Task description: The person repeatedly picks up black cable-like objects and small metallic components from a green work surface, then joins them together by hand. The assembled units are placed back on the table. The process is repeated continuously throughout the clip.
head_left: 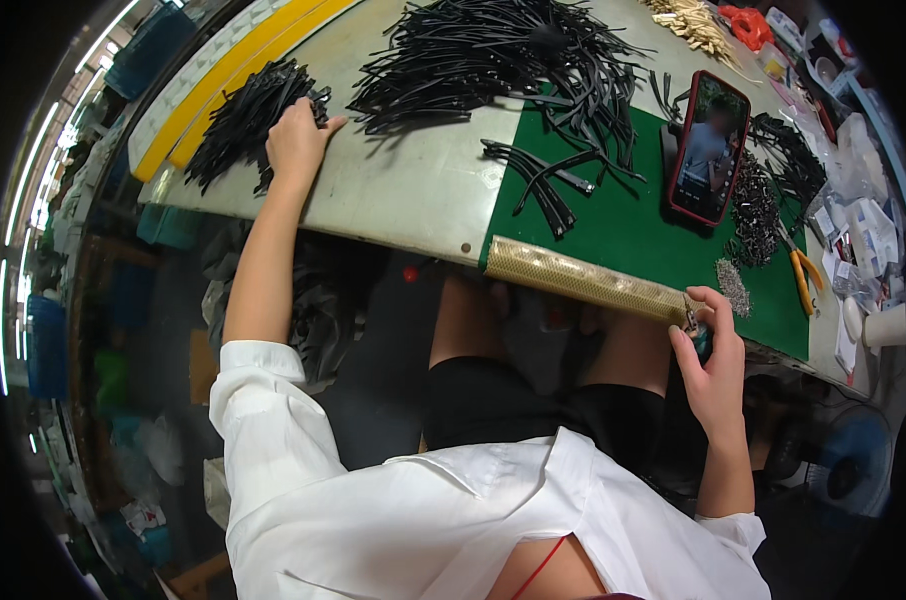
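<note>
At the left of the table, my left hand (295,142) rests on the near side of a bundle of thin black straps (241,120). Its thumb sticks out to the right; the fingertips are partly hidden among the straps. By the right end of a gold textured edge strip (583,278), my right hand (713,350) pinches a small metal buckle (690,320) between thumb and fingers. Several black straps with metal ends (545,190) lie loose on the green mat (623,225). Beyond them spreads a large heap of black straps (473,60).
A phone in a red case (711,150) stands on the mat. Right of it are a pile of dark metal buckles (755,210), small silver pieces (733,287) and orange-handled pliers (803,280). A yellow bar (208,95) borders the table's left. A fan (851,465) stands at lower right.
</note>
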Demonstrator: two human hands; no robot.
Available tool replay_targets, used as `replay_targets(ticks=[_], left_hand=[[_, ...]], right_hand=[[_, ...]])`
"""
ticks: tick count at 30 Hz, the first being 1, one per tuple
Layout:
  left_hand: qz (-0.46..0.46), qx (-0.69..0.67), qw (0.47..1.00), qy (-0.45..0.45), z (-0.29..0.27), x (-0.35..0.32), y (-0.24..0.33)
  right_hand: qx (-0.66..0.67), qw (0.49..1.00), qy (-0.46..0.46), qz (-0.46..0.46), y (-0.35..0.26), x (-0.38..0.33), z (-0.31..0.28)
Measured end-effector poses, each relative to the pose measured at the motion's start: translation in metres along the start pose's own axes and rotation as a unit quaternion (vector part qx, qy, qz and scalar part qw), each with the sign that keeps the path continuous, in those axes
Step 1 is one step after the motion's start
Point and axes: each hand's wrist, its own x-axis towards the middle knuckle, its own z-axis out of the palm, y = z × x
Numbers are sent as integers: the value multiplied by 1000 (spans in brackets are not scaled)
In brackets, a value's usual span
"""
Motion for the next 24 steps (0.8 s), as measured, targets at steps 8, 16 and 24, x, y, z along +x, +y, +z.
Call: replay_targets(ticks=[8,16,24], left_hand=[[124,93,985,77,58,49,-26],[65,146,987,-12,72,90,-34],[89,-249,964,33,21,102,1]], right_hand=[[53,994,-5,92,-6,16,8],[64,992,16,106,-7,21,14],[86,991,12,105,-1,16,10]])
